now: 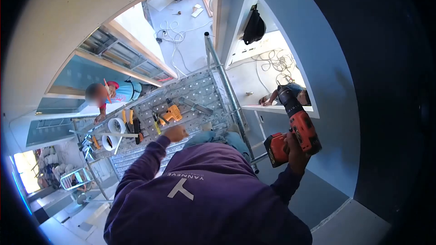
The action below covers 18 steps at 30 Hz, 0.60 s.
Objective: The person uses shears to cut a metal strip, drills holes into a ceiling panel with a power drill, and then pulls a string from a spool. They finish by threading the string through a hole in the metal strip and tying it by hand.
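Gripping red drill [297,129] by its handle: right hand [294,150], closed round it, nose raised toward wall opening [272,59], contact not discernible. Left hand [176,133]: fisted, apparently empty, above scaffold platform [200,88]. Lying unused on platform: yellow drill [171,113], tape rolls [116,125]. Standing beyond platform: another person [113,93].
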Each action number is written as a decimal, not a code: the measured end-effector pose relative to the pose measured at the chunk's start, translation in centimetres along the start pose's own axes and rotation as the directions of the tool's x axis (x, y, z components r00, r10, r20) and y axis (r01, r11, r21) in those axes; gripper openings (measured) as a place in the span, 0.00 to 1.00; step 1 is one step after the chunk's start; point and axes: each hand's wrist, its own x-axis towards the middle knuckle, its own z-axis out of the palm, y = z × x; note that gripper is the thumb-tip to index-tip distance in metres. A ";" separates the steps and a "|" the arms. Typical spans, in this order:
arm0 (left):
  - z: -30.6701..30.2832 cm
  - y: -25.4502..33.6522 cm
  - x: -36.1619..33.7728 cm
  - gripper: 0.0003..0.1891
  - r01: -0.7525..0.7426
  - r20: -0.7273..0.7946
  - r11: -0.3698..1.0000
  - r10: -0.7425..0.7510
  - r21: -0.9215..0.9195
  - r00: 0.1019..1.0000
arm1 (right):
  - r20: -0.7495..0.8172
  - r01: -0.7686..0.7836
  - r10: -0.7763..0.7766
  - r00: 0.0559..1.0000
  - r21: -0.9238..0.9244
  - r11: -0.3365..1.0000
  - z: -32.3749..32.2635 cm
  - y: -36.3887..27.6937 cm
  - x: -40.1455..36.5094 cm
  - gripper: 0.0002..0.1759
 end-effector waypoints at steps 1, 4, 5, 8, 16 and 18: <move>3.6 -0.3 0.6 0.31 0.131 0.085 0.990 -0.134 0.049 0.987 | 0.030 -0.020 0.021 0.999 -0.021 1.000 0.4 0.1 0.3 0.04; 12.5 -3.2 2.6 0.32 0.199 0.169 0.979 -0.202 0.037 0.965 | 0.112 -0.071 0.078 0.991 -0.059 0.996 0.9 0.6 2.0 0.08; 14.6 -5.7 3.1 0.30 0.085 0.164 0.996 -0.084 0.002 0.983 | 0.139 -0.092 0.099 0.985 -0.052 0.994 1.0 0.8 2.8 0.10; 13.0 -3.0 -0.3 0.22 -0.023 0.135 0.996 0.035 -0.084 0.990 | 0.254 0.031 -0.001 0.967 -0.115 0.993 1.1 1.9 5.7 0.12; 9.4 5.1 -12.5 0.15 0.073 -0.174 0.988 -0.096 -0.137 0.980 | 0.506 0.226 -0.097 0.857 -0.200 0.953 3.9 3.1 11.1 0.18; 9.9 3.6 -11.6 0.15 0.123 -0.256 0.973 -0.172 -0.197 0.951 | 0.510 0.197 -0.094 0.855 -0.151 0.969 5.9 1.5 10.1 0.15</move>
